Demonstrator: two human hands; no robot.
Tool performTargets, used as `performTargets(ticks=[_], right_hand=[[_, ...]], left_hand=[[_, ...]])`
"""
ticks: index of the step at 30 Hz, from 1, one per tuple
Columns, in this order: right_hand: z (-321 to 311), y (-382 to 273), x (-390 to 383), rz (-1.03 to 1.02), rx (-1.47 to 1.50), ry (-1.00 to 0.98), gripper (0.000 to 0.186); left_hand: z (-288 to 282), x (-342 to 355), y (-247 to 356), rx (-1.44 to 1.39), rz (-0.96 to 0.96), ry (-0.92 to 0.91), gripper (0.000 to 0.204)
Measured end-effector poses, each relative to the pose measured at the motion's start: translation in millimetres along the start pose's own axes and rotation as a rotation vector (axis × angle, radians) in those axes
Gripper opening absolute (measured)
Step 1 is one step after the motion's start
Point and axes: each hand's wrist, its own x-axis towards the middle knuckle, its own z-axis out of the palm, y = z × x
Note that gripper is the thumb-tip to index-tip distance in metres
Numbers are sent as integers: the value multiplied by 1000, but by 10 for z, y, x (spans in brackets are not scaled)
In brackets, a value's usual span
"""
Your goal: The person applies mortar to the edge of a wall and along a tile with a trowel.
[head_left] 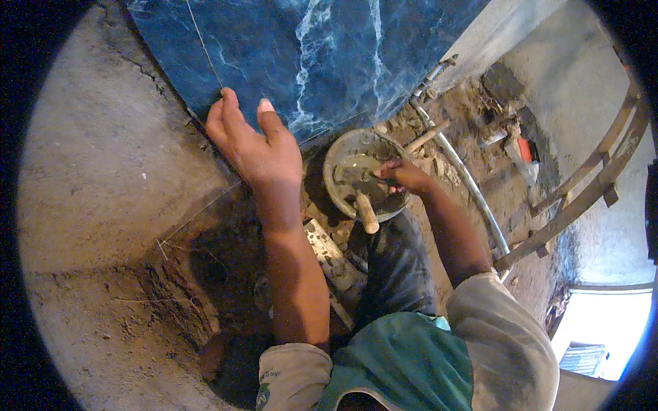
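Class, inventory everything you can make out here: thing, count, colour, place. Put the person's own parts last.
Marbled surface: one, blue with white veins, top centre
String: one, pale, across the marbled surface's left
Bucket: one, grey, centre
Wet mix: one mass, grey-brown, inside bucket
Wooden handle: one, tan, over bucket's near rim
Stick: one, tan, beyond bucket
Pipe: one, whitish, right of bucket
Ladder-like frame: one, brown, right
Small item: one, orange-red, upper right
Bright opening: one, white, lower right
Left hand: one, at marbled surface's lower left
Right hand: one, over bucket; grip unclear
Trouser leg: one, dark, below bucket
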Motion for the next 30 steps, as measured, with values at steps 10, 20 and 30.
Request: performTargets(ticks=[10,20,30], right_hand=[[217,96,-769,-227,637,0,39],[266,-1479,-1718,-826,553,15,44],[1313,-2603,-1784,-1381,-1006,332,44]], left_hand=[[69,-88,-48,-47,-19,123,50],[120,-53,18,-111,-149,204,40],[572,-180,-109,-638,-321,419,38]])
